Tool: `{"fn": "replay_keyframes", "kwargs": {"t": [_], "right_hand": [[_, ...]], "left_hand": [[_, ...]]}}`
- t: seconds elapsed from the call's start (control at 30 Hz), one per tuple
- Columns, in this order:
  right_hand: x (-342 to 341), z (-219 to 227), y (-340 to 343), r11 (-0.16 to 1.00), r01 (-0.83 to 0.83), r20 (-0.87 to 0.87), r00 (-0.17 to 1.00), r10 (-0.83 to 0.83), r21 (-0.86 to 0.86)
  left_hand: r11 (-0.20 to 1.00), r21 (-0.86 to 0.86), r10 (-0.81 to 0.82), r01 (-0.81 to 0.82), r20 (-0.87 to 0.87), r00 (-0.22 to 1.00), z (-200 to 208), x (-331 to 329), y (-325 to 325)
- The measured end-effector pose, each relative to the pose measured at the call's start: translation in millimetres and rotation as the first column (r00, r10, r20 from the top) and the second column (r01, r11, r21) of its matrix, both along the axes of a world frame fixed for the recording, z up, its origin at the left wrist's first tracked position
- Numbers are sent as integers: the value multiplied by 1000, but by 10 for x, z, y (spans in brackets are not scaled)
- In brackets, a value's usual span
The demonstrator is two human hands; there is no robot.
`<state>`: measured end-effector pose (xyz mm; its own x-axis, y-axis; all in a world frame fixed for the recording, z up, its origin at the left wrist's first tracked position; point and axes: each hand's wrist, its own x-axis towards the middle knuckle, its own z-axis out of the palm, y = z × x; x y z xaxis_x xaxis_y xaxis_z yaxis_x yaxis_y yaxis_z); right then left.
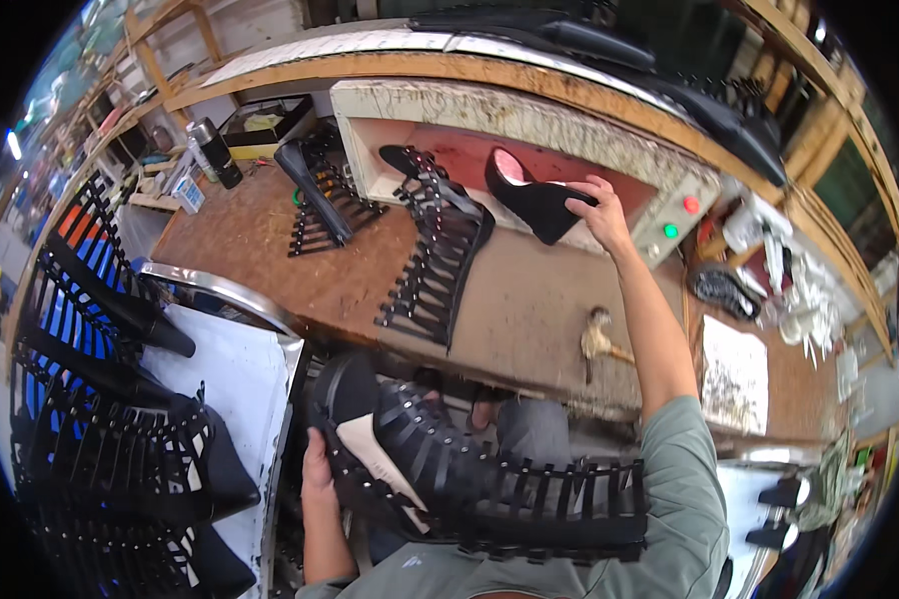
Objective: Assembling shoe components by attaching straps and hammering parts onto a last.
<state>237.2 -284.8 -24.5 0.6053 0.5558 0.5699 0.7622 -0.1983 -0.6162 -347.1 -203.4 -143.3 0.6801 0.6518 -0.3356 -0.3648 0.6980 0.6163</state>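
Across the middle of my view runs the brown counter, the widest thing here, seemingly laid out so that everything stays within arm's reach. On its far side stands the pale box, its long mouth turned toward me, which I judge makes for easy access to the reddish inside. At my left is the white tray, with the tray boots heaped along its outer side, probably to spare room on the counter.

Low in front of my body I have the black boot, tipped sideways with its cream patch exposed. My left hand is closed on its sole end, thumb along the edge, fingers hidden; the strappy shaft trails right across my front, which likely takes some of its weight. A second boot lies on the counter, its foot end by the box.

At the box's mouth is the black wedge, pink inside showing. My right hand pinches its near end between thumb and fingers, arm outstretched, presumably to keep the knuckles outside.

The hammer rests near the counter's front edge, close to my right forearm. Smallest are the red button and green button, on the box's face, clear of its mouth.
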Motion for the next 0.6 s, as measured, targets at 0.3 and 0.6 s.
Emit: {"fn": "replay_keyframes", "kwargs": {"t": [0.3,0.6], "right_hand": [[1148,-418,949,971,-239,-305,924,233,17],[-164,-383,-658,791,-167,-38,983,179,-589]], "left_hand": [[975,108,209,-196,-136,968,30,360,-22],[996,-77,45,-38,96,994,-474,367,-58]]}}
